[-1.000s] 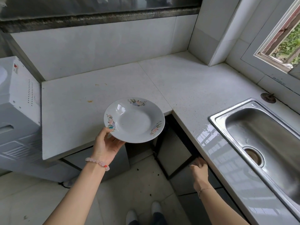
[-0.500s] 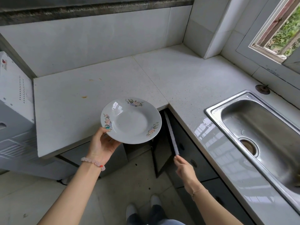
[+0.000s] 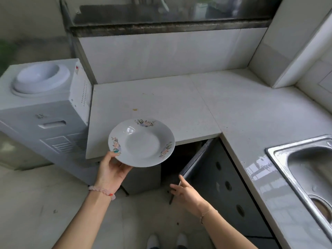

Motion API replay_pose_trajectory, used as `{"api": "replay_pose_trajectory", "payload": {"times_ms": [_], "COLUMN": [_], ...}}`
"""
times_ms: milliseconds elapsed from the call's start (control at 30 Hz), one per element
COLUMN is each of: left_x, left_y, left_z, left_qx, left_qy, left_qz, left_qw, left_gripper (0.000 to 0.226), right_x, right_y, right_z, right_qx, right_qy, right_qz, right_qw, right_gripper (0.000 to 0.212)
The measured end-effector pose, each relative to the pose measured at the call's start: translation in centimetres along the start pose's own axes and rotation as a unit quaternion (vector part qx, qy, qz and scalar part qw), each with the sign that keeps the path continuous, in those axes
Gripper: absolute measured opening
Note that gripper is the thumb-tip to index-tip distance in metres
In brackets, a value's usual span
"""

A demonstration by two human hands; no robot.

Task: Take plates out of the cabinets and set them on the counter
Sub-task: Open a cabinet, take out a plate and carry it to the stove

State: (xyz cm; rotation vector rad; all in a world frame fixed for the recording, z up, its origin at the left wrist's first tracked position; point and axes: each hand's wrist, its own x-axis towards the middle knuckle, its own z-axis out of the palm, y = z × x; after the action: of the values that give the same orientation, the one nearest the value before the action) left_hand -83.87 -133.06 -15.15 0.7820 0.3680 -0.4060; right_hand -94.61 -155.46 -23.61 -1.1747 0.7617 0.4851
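Plate [image 3: 141, 142] with flower prints on its rim sits in the left hand [image 3: 111, 171], held level in the air over the front edge of the worktop [image 3: 179, 108]. The left grip is closed on the plate's near-left rim, thumb on top. The right hand [image 3: 185, 192] is open and holds nothing, fingers spread by the edge of the open cabinet door [image 3: 215, 177] under the worktop's inner corner. A sink [image 3: 305, 166] is set into the worktop at right.
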Motion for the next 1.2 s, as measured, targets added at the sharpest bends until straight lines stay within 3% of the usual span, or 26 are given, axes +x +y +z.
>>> {"api": "replay_pose_trajectory", "payload": {"times_ms": [167, 367, 600, 1000, 1200], "left_x": [-0.7, -1.2, -2.2, -2.8, -3.0], "left_y": [0.6, -0.3, -1.3, -0.6, -0.8], "left_z": [-0.5, 1.0, 2.5, 4.3, 6.0], "left_qx": [-0.019, -0.008, 0.01, 0.039, 0.149], "left_qy": [0.014, -0.012, -0.042, -0.1, -0.101], "left_qz": [0.014, 0.007, 0.0, 0.001, 0.014], "left_qw": [1.0, 1.0, 0.999, 0.994, 0.984], "left_gripper": [0.021, 0.039, 0.028, 0.033, 0.031], "right_x": [-1.3, -4.0, -6.7, -7.9, -8.0], "right_y": [-1.6, -8.1, -10.5, -11.2, -11.5], "right_z": [0.3, 1.9, 1.5, 0.3, -1.2], "right_qx": [0.012, 0.243, 0.152, 0.136, 0.14], "right_qy": [-0.004, -0.089, -0.11, -0.085, -0.062], "right_qz": [-0.025, -0.091, -0.177, -0.269, -0.283], "right_qw": [1.0, 0.962, 0.966, 0.95, 0.947], "right_gripper": [0.049, 0.036, 0.03, 0.035, 0.039]}}
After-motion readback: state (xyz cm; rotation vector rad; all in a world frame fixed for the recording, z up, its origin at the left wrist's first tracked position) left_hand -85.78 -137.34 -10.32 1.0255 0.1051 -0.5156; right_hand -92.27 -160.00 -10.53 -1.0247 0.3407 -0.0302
